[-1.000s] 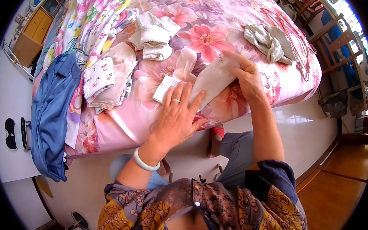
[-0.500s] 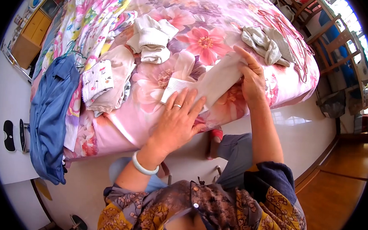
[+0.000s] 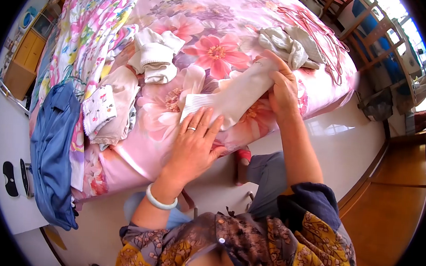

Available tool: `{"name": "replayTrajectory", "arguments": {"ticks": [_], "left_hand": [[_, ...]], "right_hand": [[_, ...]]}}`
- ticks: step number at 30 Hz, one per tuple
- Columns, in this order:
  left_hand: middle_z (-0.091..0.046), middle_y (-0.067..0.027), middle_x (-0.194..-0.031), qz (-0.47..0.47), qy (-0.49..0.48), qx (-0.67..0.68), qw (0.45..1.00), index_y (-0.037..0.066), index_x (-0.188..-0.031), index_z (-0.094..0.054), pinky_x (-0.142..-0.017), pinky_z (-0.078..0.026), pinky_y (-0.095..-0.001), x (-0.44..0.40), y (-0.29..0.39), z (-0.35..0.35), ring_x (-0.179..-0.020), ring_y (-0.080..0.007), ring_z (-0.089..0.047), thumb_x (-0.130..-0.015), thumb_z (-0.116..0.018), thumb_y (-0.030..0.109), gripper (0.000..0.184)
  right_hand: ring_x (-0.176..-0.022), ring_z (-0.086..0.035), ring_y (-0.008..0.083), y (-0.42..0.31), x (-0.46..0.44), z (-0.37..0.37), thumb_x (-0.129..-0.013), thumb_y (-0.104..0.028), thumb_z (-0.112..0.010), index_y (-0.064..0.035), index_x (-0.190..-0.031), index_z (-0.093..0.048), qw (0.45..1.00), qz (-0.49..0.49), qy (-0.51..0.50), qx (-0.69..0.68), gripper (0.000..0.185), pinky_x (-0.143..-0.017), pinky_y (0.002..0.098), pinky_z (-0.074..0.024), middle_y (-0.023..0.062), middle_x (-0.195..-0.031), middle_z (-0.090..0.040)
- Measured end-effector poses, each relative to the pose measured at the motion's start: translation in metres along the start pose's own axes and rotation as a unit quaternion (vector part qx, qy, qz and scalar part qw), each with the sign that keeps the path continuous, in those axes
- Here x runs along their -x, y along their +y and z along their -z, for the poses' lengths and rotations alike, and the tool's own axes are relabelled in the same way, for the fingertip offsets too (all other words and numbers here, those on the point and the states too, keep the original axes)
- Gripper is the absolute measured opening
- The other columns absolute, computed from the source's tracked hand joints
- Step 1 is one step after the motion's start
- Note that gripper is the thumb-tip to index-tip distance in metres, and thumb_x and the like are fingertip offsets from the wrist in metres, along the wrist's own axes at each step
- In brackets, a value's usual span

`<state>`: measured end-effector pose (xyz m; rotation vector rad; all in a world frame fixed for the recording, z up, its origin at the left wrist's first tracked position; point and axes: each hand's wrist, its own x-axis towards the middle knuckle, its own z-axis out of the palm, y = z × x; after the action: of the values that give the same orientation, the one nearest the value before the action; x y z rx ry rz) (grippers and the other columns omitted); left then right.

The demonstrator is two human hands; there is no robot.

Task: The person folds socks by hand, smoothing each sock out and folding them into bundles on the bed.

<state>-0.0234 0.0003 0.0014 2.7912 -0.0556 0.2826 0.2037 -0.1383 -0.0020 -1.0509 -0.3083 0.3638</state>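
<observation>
A white sock with a ribbed cuff stretches across the near part of the bed. My right hand pinches its toe end between thumb and fingers, slightly above the bedspread. On the lower edge of the ribbed cuff rests my left hand, fingers extended and flat, a ring on one of them. Just beyond the sock lies a bundle of white socks. Farther right is a crumpled pair of greyish socks.
The floral bedspread carries folded pale clothes on the left. A blue garment on a hanger drapes over the bed's left edge. Pinkish cords lie at the far right. Wooden chairs stand beyond.
The sock's cuff has spread out and the sock now lies longer and flatter. My left hand still rests at the cuff and my right still grips the toe. The view has shifted slightly.
</observation>
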Motion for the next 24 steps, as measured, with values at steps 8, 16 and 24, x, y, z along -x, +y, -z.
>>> {"name": "replayTrajectory", "arguments": {"ticks": [8, 16, 24], "left_hand": [[-0.038, -0.0217, -0.145, 0.038, -0.014, -0.046, 0.998, 0.010, -0.141, -0.044, -0.114, -0.019, -0.0508, -0.003, 0.000, 0.000, -0.137, -0.0352, -0.033, -0.084, -0.066, 0.041, 0.068], [-0.058, -0.0244, -0.124, 0.089, 0.147, 0.059, 0.983, -0.002, -0.124, -0.057, -0.105, -0.034, -0.0500, -0.011, -0.023, 0.008, -0.119, -0.0391, -0.052, -0.089, -0.062, 0.038, 0.053], [-0.056, -0.0240, -0.123, 0.161, 0.136, 0.096, 0.973, -0.003, -0.132, -0.046, -0.102, -0.038, -0.0447, -0.033, -0.025, -0.007, -0.117, -0.0384, -0.051, -0.087, -0.065, 0.016, 0.053]], "right_hand": [[-0.097, -0.063, 0.0222, -0.010, -0.004, 0.015, -0.081, 0.007, -0.041, 0.0015, -0.123, -0.060, 0.998, -0.017, 0.052, 0.024, 0.046, -0.089, 0.0291, -0.0503, 0.0156, -0.109, -0.066], [-0.090, -0.062, 0.0148, -0.007, -0.006, 0.016, -0.079, 0.007, -0.038, -0.0021, -0.123, -0.061, 0.995, -0.012, 0.036, 0.087, 0.050, -0.085, 0.0256, -0.0498, 0.0078, -0.106, -0.066], [-0.105, -0.061, 0.0158, -0.019, 0.008, -0.003, -0.082, 0.008, -0.040, -0.0005, -0.125, -0.059, 0.993, 0.023, -0.109, 0.041, 0.048, -0.095, 0.0291, -0.0470, 0.0105, -0.113, -0.066]]}}
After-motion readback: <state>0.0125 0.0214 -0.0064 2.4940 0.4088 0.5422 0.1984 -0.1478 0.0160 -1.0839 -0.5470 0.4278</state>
